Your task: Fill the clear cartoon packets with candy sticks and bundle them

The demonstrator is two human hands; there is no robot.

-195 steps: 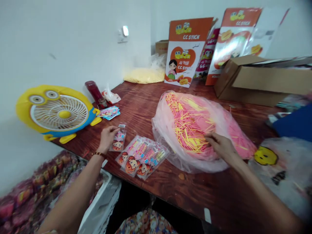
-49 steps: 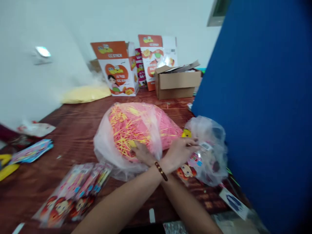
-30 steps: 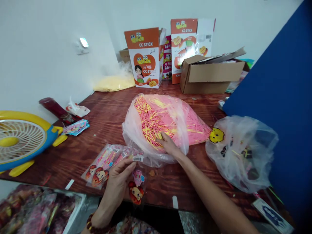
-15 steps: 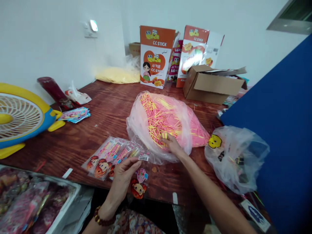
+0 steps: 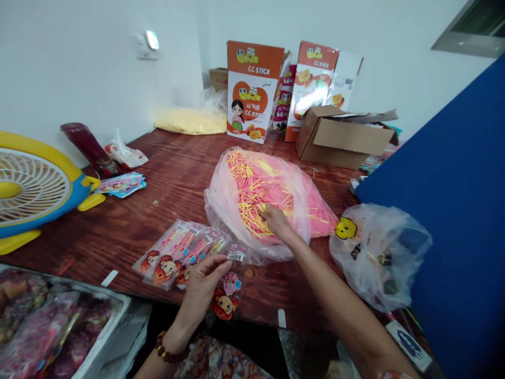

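Observation:
My left hand [image 5: 203, 284] pinches the upper edge of a clear printed packet [image 5: 225, 302], which has a cartoon lion-like face and a barcode label and hangs over the table's front edge. Inside the mouth of a big clear plastic bag [image 5: 216, 197] full of thin pink and yellow sticks [image 5: 252, 195], my right hand [image 5: 278, 221] has its fingers closed on a few yellow sticks [image 5: 263, 208]; the fingertips are partly hidden. Several similar packets [image 5: 177, 252] with sticks inside lie overlapped to the left of my left hand.
A yellow and blue fan [image 5: 35, 184] and a white crate [image 5: 122, 305] of wrapped goods are at left. At right lie a knotted plastic bag [image 5: 379, 258] and a blue panel [image 5: 445, 210]. Printed cartons [image 5: 254, 89] and an open cardboard box [image 5: 347, 139] stand behind.
My right hand has moved slightly up and away, deeper among the sticks. My left hand and its packet have shifted a little to the right.

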